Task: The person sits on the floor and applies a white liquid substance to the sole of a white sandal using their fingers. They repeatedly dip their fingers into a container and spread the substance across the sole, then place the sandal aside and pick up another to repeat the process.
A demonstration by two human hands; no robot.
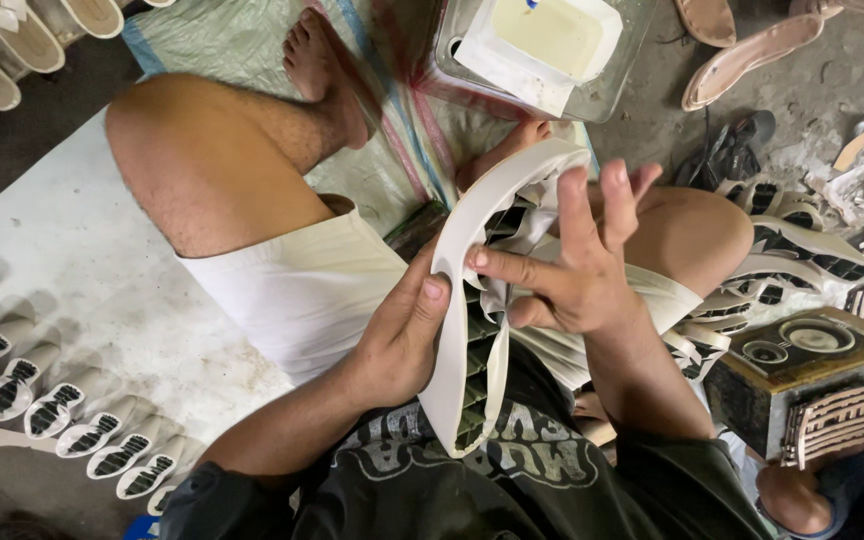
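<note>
A cream shoe sole (472,330) is gripped edgewise by the left hand (402,335), so its ribbed underside is exposed to the right hand (567,265), whose fingers are spread against it.

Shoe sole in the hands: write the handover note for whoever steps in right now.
Left hand: grips the cream shoe sole at its edge, thumb on the rim.
Right hand: fingers spread, pressing the pale strap on the sole's ribbed side.
Around: finished soles in a row on the floor, glue tray ahead, more soles at the right.
Done: strap laid on. Left: whether it has stuck cannot be told.
</note>
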